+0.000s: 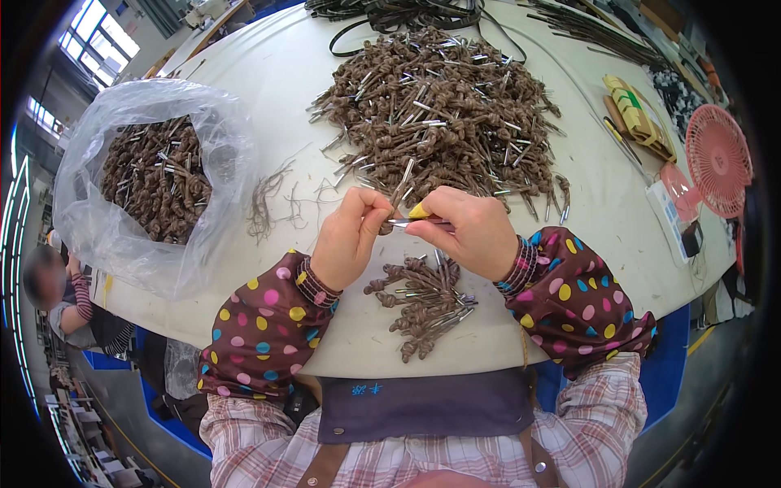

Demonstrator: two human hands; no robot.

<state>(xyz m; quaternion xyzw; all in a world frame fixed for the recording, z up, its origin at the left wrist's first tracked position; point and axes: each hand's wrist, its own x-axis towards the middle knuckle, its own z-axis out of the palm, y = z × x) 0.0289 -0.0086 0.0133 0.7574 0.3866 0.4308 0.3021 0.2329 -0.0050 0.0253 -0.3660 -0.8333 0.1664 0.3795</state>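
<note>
Pinched between the thumb and fingers of my left hand (346, 241) is a brown knotted cord (400, 190) with a silvery metal tip pointing up. My right hand (478, 236) is closed round a small pointed metal tool (400, 222), its bright tip touching or close to the cord; most of the tool is hidden in the fingers. Something yellow (419, 211) covers part of a right finger. Just beyond both hands rises a large heap of similar knotted cords (439, 114). Nearer me, below the hands, lies a small bunch of these cords (427, 301).
On the left stands an open clear plastic bag (232, 122) full of knotted cords. Loose brown threads (264, 199) lie beside it. Dark straps (423, 12) sit at the back. To the right are a pink fan (717, 159), a wrapped bundle (639, 114) and a yellow-and-black tool (620, 138).
</note>
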